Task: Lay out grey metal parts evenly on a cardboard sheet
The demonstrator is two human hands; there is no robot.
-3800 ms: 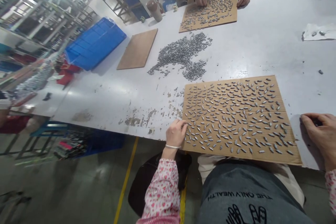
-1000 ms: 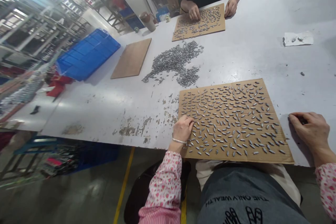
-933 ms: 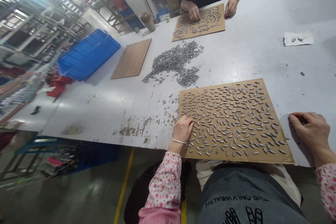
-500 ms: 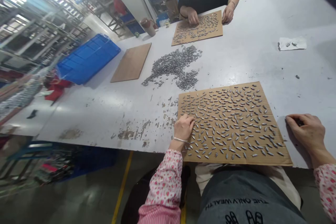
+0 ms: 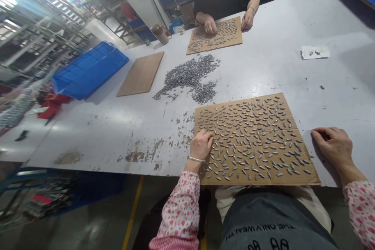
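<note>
A sheet of corrugated cardboard (image 5: 271, 177) lies at the table's front edge in the head view, with many small silver spindle-shaped metal pieces (image 5: 240, 141) spread over it in loose rows. My left hand (image 5: 201, 145) rests across its left edge, fingers curled together; whatever sits under the fingertips is hidden. To the right of the cardboard, my right hand (image 5: 334, 144) lies on the table, apart from the sheet. Its fingers are curled in with the thumb against them, and a dark spot shows in the hollow, too unclear to name.
Beyond the cardboard is a heap of the same metal pieces (image 5: 190, 74). A bare brown board (image 5: 141, 73) and a blue crate (image 5: 90, 69) lie left of it. Across the table a co-worker's hand (image 5: 210, 25) is over another filled board (image 5: 215, 46). White paper (image 5: 322, 53) lies at right.
The whole view has shifted slightly, so the table things appear a little further left. Both my hands keep their places beside the cardboard; the co-worker's hand stays over the far board.
</note>
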